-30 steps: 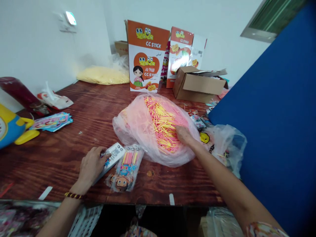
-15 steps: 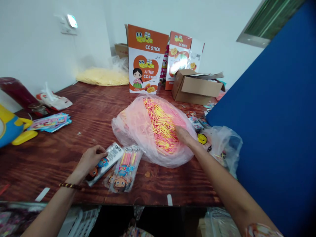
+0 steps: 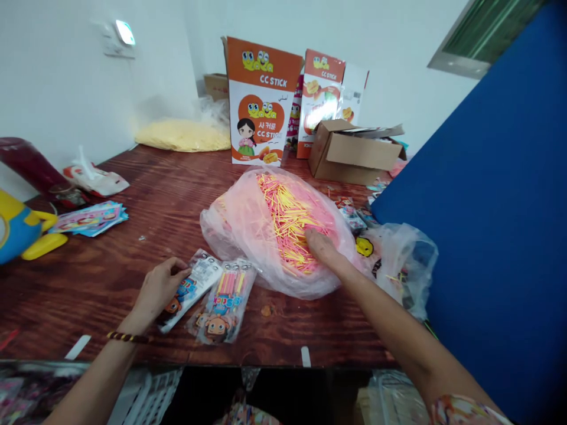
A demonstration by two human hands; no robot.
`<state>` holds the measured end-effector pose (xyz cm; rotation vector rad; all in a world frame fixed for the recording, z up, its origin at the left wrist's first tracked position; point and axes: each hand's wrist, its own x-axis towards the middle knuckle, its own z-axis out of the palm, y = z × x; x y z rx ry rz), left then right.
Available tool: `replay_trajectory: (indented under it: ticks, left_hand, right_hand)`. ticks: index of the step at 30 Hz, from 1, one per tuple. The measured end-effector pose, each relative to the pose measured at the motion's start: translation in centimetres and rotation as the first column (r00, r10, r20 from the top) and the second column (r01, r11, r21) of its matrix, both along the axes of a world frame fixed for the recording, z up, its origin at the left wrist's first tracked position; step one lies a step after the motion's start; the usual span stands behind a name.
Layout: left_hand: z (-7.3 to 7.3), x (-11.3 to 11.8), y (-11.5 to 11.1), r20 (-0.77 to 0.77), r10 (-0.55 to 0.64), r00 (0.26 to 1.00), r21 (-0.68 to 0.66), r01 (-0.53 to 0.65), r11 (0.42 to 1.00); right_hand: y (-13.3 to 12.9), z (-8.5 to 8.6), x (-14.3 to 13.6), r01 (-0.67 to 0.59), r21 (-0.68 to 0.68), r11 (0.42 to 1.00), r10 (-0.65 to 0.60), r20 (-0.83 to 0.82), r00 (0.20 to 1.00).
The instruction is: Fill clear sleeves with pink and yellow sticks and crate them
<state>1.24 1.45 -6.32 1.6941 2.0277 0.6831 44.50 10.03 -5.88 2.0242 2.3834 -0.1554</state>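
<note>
A clear plastic bag (image 3: pixel 239 218) lies open in the middle of the table, full of thin pink and yellow sticks (image 3: pixel 287 218). My right hand (image 3: pixel 321 247) reaches into its opening from the right and touches the sticks; its fingertips are hidden, so I cannot tell whether it grips any. My left hand (image 3: pixel 163 284) is closed on the edge of a silvery printed packet (image 3: pixel 199 286), thumb and fingers pinched together. Just right of that packet lies a clear printed packet (image 3: pixel 224 304), with pink and yellow sticks showing through its upper part.
Orange-and-white cartons (image 3: pixel 261 100) and an open cardboard box (image 3: pixel 361 156) stand behind the bag. Flat printed sleeves (image 3: pixel 93 218) and a yellow-blue toy (image 3: pixel 22 227) sit at left. Another crumpled plastic bag (image 3: pixel 410 260) lies at right beside a blue panel (image 3: pixel 478 218).
My right hand has shifted slightly left, further over the exposed sticks. My left hand stays at the silvery packet, which has barely moved.
</note>
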Motion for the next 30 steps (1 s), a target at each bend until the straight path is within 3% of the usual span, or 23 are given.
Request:
replay_trajectory:
  ticks: [5,9,13,18,22,30]
  left_hand:
    - [1.0,0.4,-0.3,0.001,0.035,0.999,0.025,-0.035,0.999]
    - [1.3,0.1,-0.4,0.055,0.025,0.998,0.021,-0.026,0.999]
    - [1.3,-0.3,-0.4,0.070,0.009,0.998,0.045,-0.012,0.999]
    - [1.3,-0.6,-0.6,0.033,0.001,0.999,0.073,-0.003,0.997]
    - [1.3,-0.7,-0.7,0.031,-0.040,0.999,0.063,0.038,0.997]
    - [1.7,-0.2,-1.2,-0.008,-0.010,1.000,0.118,0.011,0.993]
  right_hand:
    - [0.4,1.1,0.8,0.046,0.001,0.999,-0.045,-0.156,0.987]
    - [0.5,1.5,1.3,0.117,-0.013,0.993,-0.113,-0.370,0.922]
    - [0.5,1.7,1.4,0.134,-0.052,0.990,-0.137,-0.608,0.782]
    - [-0.1,1.9,0.6,0.088,-0.092,0.992,-0.125,-0.827,0.548]
    - [-1.8,0.9,-0.7,0.096,-0.074,0.993,-0.108,-0.896,0.430]
    - [-2.9,-1.3,-1.4,0.129,-0.070,0.989,-0.117,-0.909,0.400]
